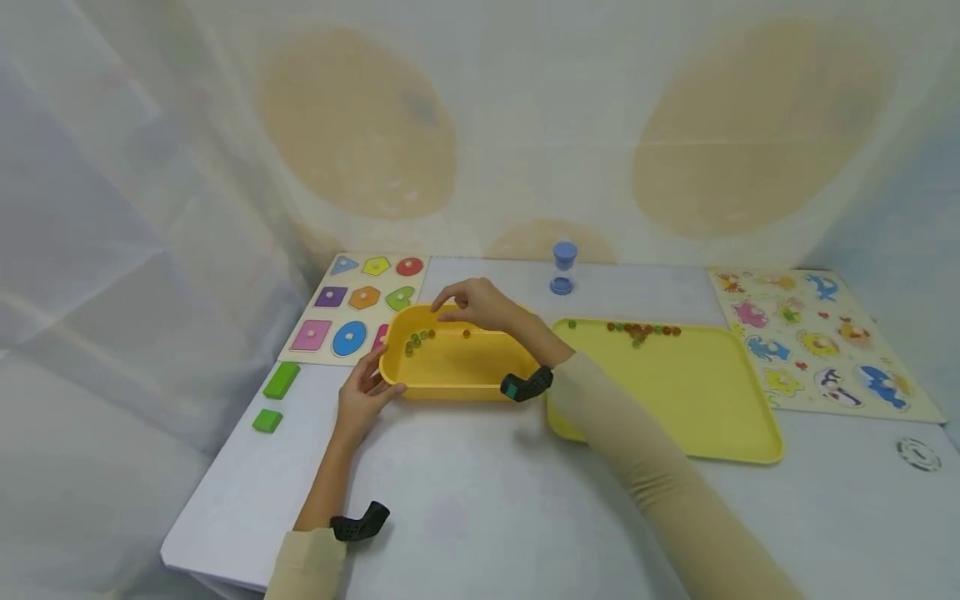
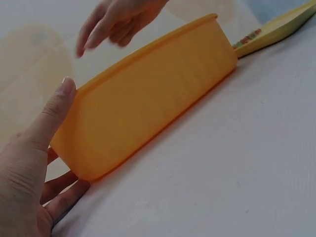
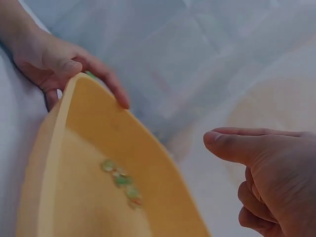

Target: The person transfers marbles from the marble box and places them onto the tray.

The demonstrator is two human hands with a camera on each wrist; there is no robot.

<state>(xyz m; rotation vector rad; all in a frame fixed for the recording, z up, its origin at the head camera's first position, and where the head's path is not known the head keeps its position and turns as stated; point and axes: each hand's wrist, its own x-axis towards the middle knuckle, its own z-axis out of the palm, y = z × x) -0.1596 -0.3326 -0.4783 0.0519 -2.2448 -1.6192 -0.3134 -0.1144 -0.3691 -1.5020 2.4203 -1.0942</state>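
Grips bin (image 1: pixel 457 392) by left end with left hand (image 1: pixel 362 400); hovers above it with right hand (image 1: pixel 483 302), loosely extending thumb and forefinger, seemingly pinching nothing; shows beads (image 1: pixel 416 340) inside, more on tray (image 1: pixel 720 392).

The tabletop (image 1: pixel 450 483) carries one orange bin (image 1: pixel 453 393), one yellow tray (image 1: pixel 712 400), one sand timer (image 1: pixel 562 268), two puzzle boards (image 1: pixel 808 396), two green blocks (image 1: pixel 281 380) and one round disc (image 1: pixel 918 454). The left-hand board shows nine shape pieces (image 1: pixel 349 338). Beads (image 1: pixel 637 331) in bin and tray are too small to count exactly.
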